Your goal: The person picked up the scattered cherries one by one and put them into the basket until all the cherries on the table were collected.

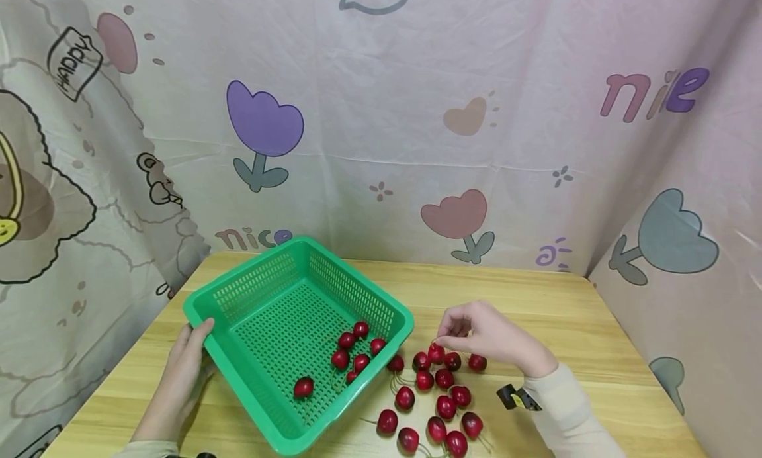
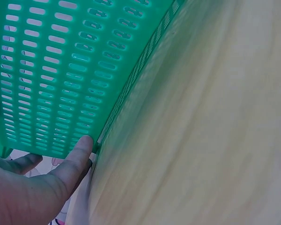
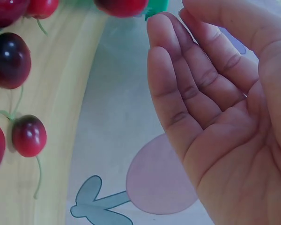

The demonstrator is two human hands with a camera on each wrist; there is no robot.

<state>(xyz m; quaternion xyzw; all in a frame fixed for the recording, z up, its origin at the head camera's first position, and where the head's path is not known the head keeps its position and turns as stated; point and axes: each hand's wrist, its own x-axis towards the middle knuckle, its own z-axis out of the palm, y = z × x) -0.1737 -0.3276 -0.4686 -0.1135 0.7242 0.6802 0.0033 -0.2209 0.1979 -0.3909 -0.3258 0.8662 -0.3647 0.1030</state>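
My left hand [image 1: 181,378] grips the left rim of a green plastic basket [image 1: 238,372], thumb over the edge. Seen from the left wrist, fingers of that hand [image 2: 51,183] lie against the slotted basket wall [image 2: 61,84]. Several red cherries [image 1: 340,359] lie inside, mostly towards the basket's right side. Over the loose cherries to the right, my right hand [image 1: 485,332] pinches at the top of one cherry [image 1: 436,353] with thumb and forefinger. In the right wrist view this cherry [image 3: 122,5] shows at the top edge, and the pinch itself is partly out of frame.
Several more cherries with green stems, such as one dark red cherry [image 1: 387,421], are spread over the wooden table [image 1: 565,325] right of the basket. A printed curtain [image 1: 369,114] hangs behind the table and along both sides.
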